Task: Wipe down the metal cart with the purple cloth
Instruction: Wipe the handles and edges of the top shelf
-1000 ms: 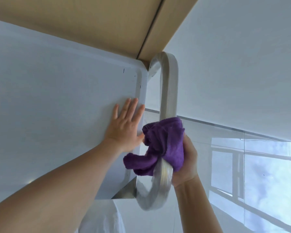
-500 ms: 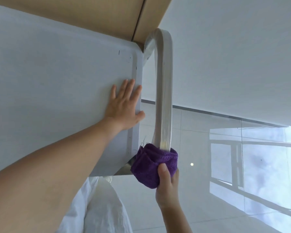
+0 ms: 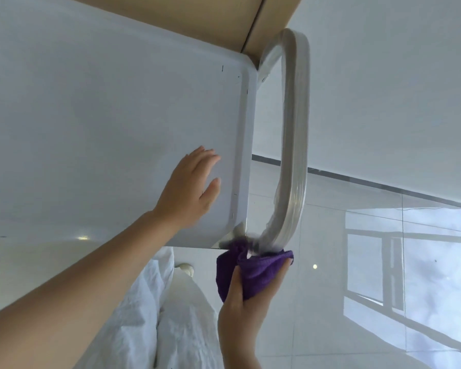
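The metal cart's flat grey top [image 3: 104, 123] fills the left of the head view. Its curved steel handle [image 3: 294, 134] loops off the right end. My right hand [image 3: 246, 296] is shut on the purple cloth [image 3: 253, 270], pressed around the handle's near bend, close to the cart's near corner. My left hand [image 3: 189, 190] rests on the cart top near its right rim, fingers slightly spread and holding nothing.
A glossy white tiled floor [image 3: 357, 275] with a window's reflection lies to the right of the cart. A white wall [image 3: 397, 89] rises beyond it, and a beige panel [image 3: 224, 17] runs behind the cart. My white trousers [image 3: 176, 320] show below.
My right hand has slid the cloth down the handle from its middle to the near bend. My left hand has shifted slightly away from the cart's rim.
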`<state>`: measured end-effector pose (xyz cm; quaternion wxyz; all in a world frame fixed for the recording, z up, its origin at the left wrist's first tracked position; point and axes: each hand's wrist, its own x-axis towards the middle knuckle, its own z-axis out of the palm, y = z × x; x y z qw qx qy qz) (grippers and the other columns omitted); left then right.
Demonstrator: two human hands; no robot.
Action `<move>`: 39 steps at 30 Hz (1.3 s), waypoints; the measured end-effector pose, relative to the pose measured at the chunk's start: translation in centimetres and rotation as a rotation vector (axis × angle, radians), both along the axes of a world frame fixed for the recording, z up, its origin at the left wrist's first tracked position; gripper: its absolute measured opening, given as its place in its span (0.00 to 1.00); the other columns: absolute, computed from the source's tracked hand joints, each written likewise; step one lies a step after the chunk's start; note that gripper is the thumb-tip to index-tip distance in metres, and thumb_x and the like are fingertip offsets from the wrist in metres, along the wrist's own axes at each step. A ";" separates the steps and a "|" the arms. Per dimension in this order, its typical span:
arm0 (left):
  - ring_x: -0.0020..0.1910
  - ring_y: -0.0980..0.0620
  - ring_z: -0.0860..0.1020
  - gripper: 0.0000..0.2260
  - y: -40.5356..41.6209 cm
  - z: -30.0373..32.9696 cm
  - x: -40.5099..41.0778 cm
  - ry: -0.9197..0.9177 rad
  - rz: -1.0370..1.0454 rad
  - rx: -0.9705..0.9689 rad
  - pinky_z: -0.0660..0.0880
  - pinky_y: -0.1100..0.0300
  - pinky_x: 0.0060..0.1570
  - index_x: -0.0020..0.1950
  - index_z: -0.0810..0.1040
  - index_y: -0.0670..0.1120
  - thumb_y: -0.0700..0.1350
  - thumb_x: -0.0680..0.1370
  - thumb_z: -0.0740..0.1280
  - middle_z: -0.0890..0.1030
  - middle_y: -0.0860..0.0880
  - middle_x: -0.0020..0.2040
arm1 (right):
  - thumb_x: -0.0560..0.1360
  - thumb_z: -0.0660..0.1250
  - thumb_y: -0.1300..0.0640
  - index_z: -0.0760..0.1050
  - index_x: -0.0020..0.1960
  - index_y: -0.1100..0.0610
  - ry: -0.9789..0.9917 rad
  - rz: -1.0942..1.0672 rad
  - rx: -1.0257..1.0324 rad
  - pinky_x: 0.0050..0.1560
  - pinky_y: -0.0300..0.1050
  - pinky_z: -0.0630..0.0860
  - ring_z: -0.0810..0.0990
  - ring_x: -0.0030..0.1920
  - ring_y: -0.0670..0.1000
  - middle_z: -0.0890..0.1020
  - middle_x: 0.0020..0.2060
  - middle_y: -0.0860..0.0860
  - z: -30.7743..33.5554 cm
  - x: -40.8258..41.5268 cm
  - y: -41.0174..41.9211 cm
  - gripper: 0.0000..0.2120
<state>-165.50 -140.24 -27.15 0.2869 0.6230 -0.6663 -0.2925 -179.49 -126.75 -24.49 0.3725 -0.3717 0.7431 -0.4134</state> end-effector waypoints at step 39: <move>0.72 0.67 0.39 0.36 12.4 -1.9 5.3 -0.117 0.006 0.145 0.34 0.68 0.69 0.74 0.58 0.40 0.65 0.78 0.40 0.53 0.52 0.74 | 0.69 0.55 0.64 0.41 0.77 0.51 0.717 0.979 -0.326 0.75 0.49 0.47 0.44 0.76 0.52 0.52 0.76 0.48 -6.3 1.0 0.9 0.41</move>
